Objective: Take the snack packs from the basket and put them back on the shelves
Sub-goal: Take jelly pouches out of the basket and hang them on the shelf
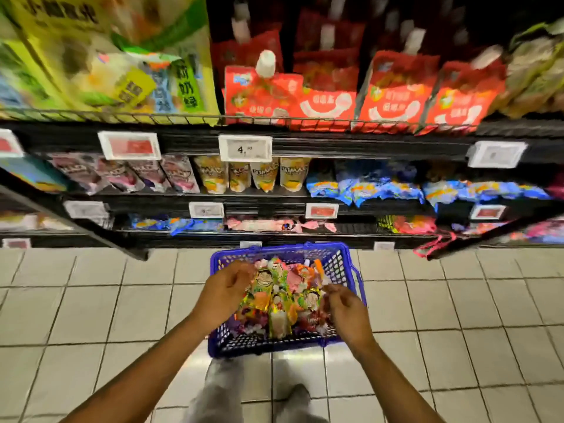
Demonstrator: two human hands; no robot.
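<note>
Both hands (225,288) (341,306) over blue basket (274,346) of snack packs (280,300), stocked shelves (305,145) behind

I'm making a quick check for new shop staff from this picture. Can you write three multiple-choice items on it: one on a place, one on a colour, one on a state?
1. Where does the basket stand?
A. On the floor tiles before the shelves
B. On the top shelf
C. On a trolley

2. What colour is the basket?
A. Red
B. Blue
C. Grey

3. How full is the basket?
A. Empty
B. One pack only
C. Many snack packs

Answers:
1 A: tiles show all round it, the shelves behind.
2 B: its rim and mesh walls are blue.
3 C: a heap of snack packs lies in it, with the left hand and right hand over them.
</note>
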